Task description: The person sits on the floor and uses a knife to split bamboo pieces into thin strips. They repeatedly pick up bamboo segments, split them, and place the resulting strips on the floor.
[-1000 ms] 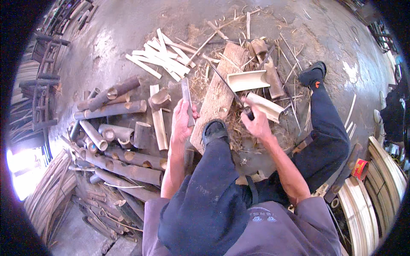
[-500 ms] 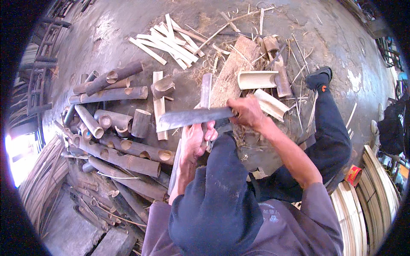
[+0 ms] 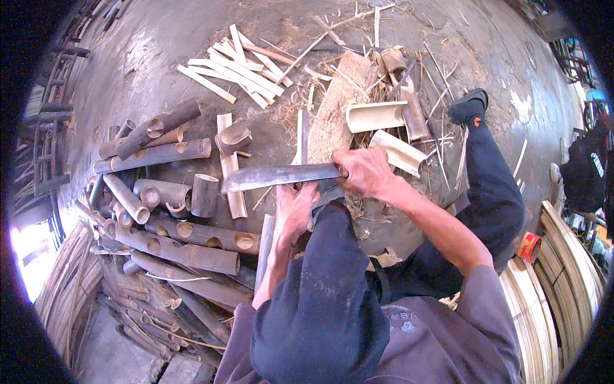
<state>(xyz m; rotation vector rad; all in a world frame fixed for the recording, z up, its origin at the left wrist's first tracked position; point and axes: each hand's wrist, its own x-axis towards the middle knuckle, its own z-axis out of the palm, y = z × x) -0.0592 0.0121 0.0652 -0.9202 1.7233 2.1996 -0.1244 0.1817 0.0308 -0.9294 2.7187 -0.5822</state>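
Observation:
My right hand [image 3: 368, 171] is closed around the handle of a machete. Its wide grey blade [image 3: 275, 176] points left, lying across a narrow bamboo strip [image 3: 303, 131]. The strip stands out beyond the blade, showing a grey face and a pale edge. Just below the blade, my left hand [image 3: 296, 208] grips the strip's near part, close to my raised knee. The blade covers the strip where the two cross, so I cannot tell how deep it sits. A chopping log [image 3: 345, 105] with a rough, pale surface lies just beyond.
Pale split strips [image 3: 236, 70] lie scattered at the far left. Cut bamboo tubes [image 3: 157, 157] are heaped at left. Two half-round bamboo pieces [image 3: 377, 117] rest right of the log. Long pale slats [image 3: 527, 313] are stacked at lower right, near a red container [image 3: 528, 248].
The bamboo strip has turned slightly, so more of its pale edge shows. My left fingers have closed in nearer the blade. The whole view has shifted a little.

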